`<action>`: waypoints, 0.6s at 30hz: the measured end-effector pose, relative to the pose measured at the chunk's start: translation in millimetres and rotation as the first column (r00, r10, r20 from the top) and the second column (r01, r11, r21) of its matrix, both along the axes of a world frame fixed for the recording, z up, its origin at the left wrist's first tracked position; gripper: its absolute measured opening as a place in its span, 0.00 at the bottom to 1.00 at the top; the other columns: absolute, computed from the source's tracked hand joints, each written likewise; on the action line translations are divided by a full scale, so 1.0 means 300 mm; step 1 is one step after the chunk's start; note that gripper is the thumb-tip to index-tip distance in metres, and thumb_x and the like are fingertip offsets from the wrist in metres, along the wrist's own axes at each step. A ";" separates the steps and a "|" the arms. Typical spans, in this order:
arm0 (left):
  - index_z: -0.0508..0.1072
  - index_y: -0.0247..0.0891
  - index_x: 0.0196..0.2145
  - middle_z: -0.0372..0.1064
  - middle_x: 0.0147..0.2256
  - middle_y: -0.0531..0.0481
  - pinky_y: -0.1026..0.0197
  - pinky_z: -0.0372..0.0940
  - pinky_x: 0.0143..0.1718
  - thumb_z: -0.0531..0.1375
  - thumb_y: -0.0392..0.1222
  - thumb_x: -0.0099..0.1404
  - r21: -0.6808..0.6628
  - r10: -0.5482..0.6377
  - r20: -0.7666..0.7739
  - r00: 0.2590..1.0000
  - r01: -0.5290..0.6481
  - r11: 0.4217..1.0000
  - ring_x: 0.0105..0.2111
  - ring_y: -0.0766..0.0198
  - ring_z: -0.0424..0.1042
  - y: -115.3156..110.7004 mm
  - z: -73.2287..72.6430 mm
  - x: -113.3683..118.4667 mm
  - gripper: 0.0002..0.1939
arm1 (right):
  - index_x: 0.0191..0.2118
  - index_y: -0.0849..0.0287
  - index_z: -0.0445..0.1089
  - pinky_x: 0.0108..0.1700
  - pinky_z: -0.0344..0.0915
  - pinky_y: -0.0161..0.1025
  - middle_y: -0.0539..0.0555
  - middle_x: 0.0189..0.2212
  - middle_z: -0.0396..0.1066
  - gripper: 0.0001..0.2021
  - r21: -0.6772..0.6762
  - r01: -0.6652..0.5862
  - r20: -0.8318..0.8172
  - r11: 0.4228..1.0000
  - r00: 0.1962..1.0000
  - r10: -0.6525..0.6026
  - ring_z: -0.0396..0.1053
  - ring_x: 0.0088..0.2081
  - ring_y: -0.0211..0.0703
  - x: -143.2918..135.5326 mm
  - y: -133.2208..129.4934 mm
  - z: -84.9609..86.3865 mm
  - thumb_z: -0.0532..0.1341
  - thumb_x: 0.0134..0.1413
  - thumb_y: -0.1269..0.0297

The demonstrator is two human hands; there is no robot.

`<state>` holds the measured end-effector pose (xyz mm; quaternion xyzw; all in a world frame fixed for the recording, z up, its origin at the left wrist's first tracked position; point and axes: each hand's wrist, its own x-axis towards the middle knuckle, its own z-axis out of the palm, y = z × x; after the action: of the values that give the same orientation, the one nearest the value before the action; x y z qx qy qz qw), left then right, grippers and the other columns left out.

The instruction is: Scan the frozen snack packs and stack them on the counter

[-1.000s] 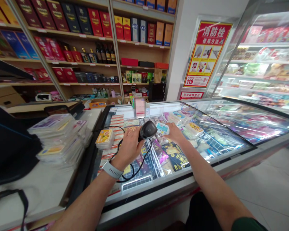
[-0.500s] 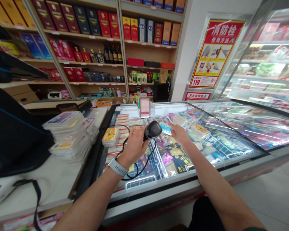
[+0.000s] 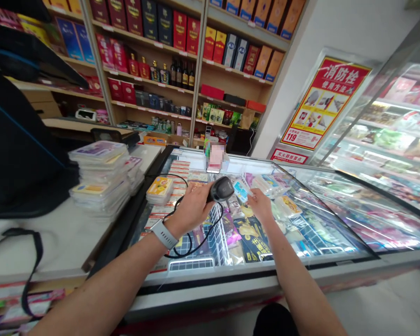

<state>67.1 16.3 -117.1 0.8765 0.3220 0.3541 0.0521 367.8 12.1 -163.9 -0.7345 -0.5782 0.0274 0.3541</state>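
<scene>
My left hand [image 3: 192,205], with a grey watch band on its wrist, is wrapped round a black handheld barcode scanner [image 3: 222,189]. The scanner's head points right, over the glass freezer top. Its black cable [image 3: 220,219] loops below on the glass. My right hand [image 3: 259,204] pinches the near edge of a small flat pack with a blue-and-white label [image 3: 242,190], a short way right of the scanner. Left of my left hand, a clear plastic box with a yellow label [image 3: 160,189] lies on the freezer's left side.
Stacked clear plastic boxes [image 3: 100,179] stand on the white counter [image 3: 70,238] at left, beside a black monitor [image 3: 17,135]. A phone [image 3: 215,158] stands at the freezer's far edge. Another yellow-labelled box [image 3: 289,205] lies at right. Shelves of boxed bottles line the back.
My right fingers have closed on the blue-and-white pack, which has turned and tilted. The scanner stays in my left hand. The whole view has tilted and shifted.
</scene>
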 end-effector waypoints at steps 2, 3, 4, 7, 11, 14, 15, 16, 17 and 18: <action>0.59 0.34 0.62 0.71 0.56 0.36 0.37 0.54 0.63 0.56 0.37 0.69 0.003 0.004 0.007 1.000 -0.004 1.000 0.59 0.48 0.68 0.002 -0.001 -0.001 0.25 | 0.50 0.58 0.68 0.41 0.76 0.44 0.52 0.28 0.77 0.17 0.057 -0.004 -0.238 0.998 0.971 0.018 0.79 0.32 0.47 0.008 0.009 -0.014 0.56 0.57 0.59; 0.59 0.34 0.62 0.71 0.56 0.36 0.37 0.54 0.63 0.56 0.38 0.69 0.004 0.006 0.010 1.000 -0.006 1.000 0.59 0.48 0.68 0.002 0.000 -0.001 0.25 | 0.49 0.58 0.67 0.40 0.76 0.45 0.51 0.27 0.76 0.17 0.089 -0.004 -0.347 0.996 0.937 0.035 0.79 0.31 0.48 0.010 0.013 -0.019 0.57 0.55 0.57; 0.59 0.34 0.62 0.71 0.55 0.36 0.37 0.54 0.63 0.56 0.38 0.69 0.005 0.007 0.014 1.000 -0.007 1.000 0.59 0.48 0.68 0.001 0.000 -0.002 0.25 | 0.48 0.58 0.67 0.39 0.77 0.45 0.51 0.26 0.76 0.18 0.129 -0.001 -0.426 0.992 0.903 0.057 0.79 0.31 0.48 0.011 0.017 -0.023 0.58 0.54 0.55; 0.59 0.34 0.63 0.71 0.54 0.36 0.39 0.56 0.61 0.56 0.38 0.69 0.018 0.001 0.023 1.000 -0.001 1.000 0.58 0.48 0.68 -0.002 0.004 -0.003 0.25 | 0.45 0.57 0.65 0.41 0.78 0.49 0.50 0.26 0.75 0.20 0.222 0.011 -0.554 0.975 0.824 0.116 0.79 0.32 0.49 0.008 0.026 -0.029 0.62 0.48 0.51; 0.59 0.35 0.62 0.70 0.55 0.37 0.41 0.57 0.60 0.56 0.37 0.69 0.028 -0.006 0.032 0.999 0.005 1.000 0.57 0.48 0.68 -0.009 0.014 -0.004 0.25 | 0.43 0.57 0.64 0.42 0.78 0.51 0.49 0.25 0.76 0.24 0.258 0.013 -0.638 0.966 0.753 0.160 0.79 0.32 0.50 -0.001 0.029 -0.025 0.66 0.43 0.48; 0.59 0.33 0.62 0.71 0.54 0.37 0.41 0.57 0.60 0.56 0.37 0.69 0.030 -0.002 0.030 1.000 0.002 1.000 0.57 0.48 0.68 -0.013 0.016 -0.004 0.25 | 0.43 0.57 0.64 0.43 0.78 0.52 0.50 0.26 0.76 0.25 0.259 0.000 -0.666 0.966 0.724 0.178 0.80 0.33 0.50 -0.006 0.026 -0.018 0.67 0.42 0.48; 0.59 0.33 0.62 0.71 0.54 0.37 0.41 0.56 0.60 0.56 0.37 0.69 0.031 -0.002 0.028 1.000 0.001 1.000 0.57 0.48 0.68 -0.013 0.016 -0.003 0.25 | 0.43 0.57 0.64 0.44 0.78 0.52 0.50 0.26 0.76 0.25 0.257 -0.005 -0.671 0.966 0.718 0.182 0.80 0.33 0.50 -0.008 0.026 -0.016 0.67 0.42 0.48; 0.59 0.33 0.62 0.71 0.55 0.36 0.41 0.56 0.61 0.57 0.38 0.69 0.033 -0.002 0.026 1.000 0.001 0.999 0.57 0.48 0.67 -0.013 0.015 -0.003 0.25 | 0.43 0.56 0.64 0.44 0.78 0.52 0.50 0.26 0.76 0.25 0.255 -0.009 -0.675 0.967 0.715 0.184 0.80 0.33 0.50 -0.009 0.025 -0.015 0.67 0.42 0.48; 0.59 0.33 0.63 0.71 0.55 0.36 0.40 0.56 0.61 0.57 0.38 0.69 0.033 -0.003 0.025 1.000 0.002 0.999 0.57 0.48 0.67 -0.013 0.014 -0.002 0.26 | 0.43 0.56 0.64 0.44 0.78 0.51 0.50 0.27 0.76 0.24 0.253 -0.013 -0.677 0.967 0.712 0.186 0.80 0.33 0.50 -0.010 0.025 -0.015 0.67 0.42 0.48; 0.58 0.34 0.63 0.71 0.55 0.36 0.40 0.56 0.61 0.57 0.38 0.69 0.033 -0.005 0.024 1.000 0.004 0.999 0.57 0.48 0.67 -0.012 0.013 -0.001 0.26 | 0.43 0.56 0.64 0.44 0.78 0.51 0.50 0.27 0.76 0.24 0.253 -0.016 -0.678 0.967 0.710 0.189 0.80 0.34 0.50 -0.010 0.025 -0.015 0.67 0.43 0.48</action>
<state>66.6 12.6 -113.3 0.8736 0.3135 0.3699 0.0422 364.6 19.7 -168.4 -0.5908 -0.4414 0.2551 0.6253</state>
